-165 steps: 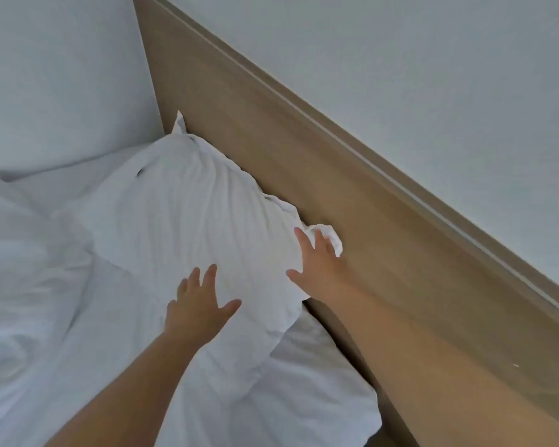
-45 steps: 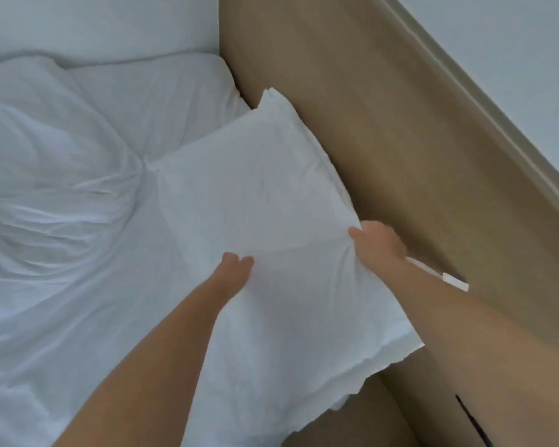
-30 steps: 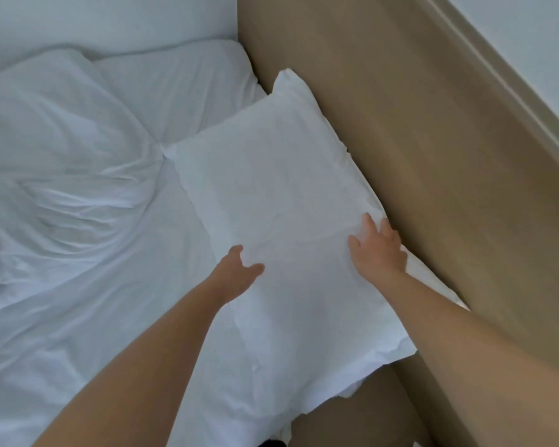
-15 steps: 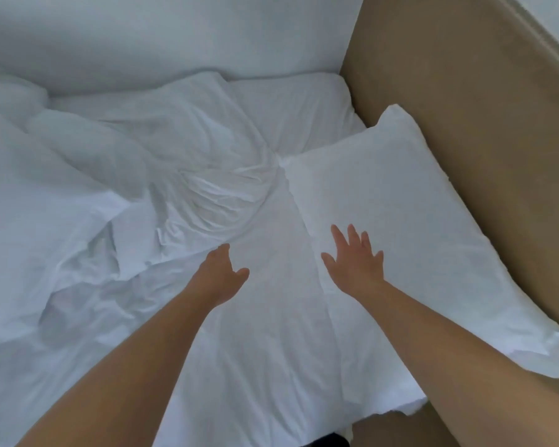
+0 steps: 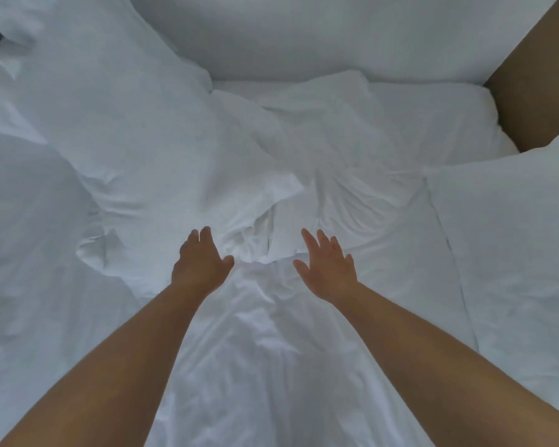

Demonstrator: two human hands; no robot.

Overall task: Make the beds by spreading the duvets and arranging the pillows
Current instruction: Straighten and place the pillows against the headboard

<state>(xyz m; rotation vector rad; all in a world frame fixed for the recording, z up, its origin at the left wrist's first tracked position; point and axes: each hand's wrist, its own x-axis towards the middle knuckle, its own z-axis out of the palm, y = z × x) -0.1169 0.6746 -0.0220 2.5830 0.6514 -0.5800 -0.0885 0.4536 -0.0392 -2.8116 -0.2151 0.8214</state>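
White, creased bedsheet point(image 5: 271, 366) covered the mattress beside a tan wooden headboard point(image 5: 542, 91). Both the left hand point(image 5: 199, 264) and right hand point(image 5: 328, 269) reached forward with fingers spread, holding nothing, near the rumpled white duvet point(image 5: 136, 150). A flat white pillow point(image 5: 513, 240) lay at right against the headboard.

A bedroom: a bed covered in rumpled white duvet point(image 5: 162, 150), a white pillow point(image 5: 513, 240) against a wooden headboard point(image 5: 539, 91).

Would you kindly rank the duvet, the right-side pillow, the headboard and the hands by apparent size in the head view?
1. duvet
2. pillow, partly cropped
3. headboard, only a corner showing
4. left hand and right hand look alike
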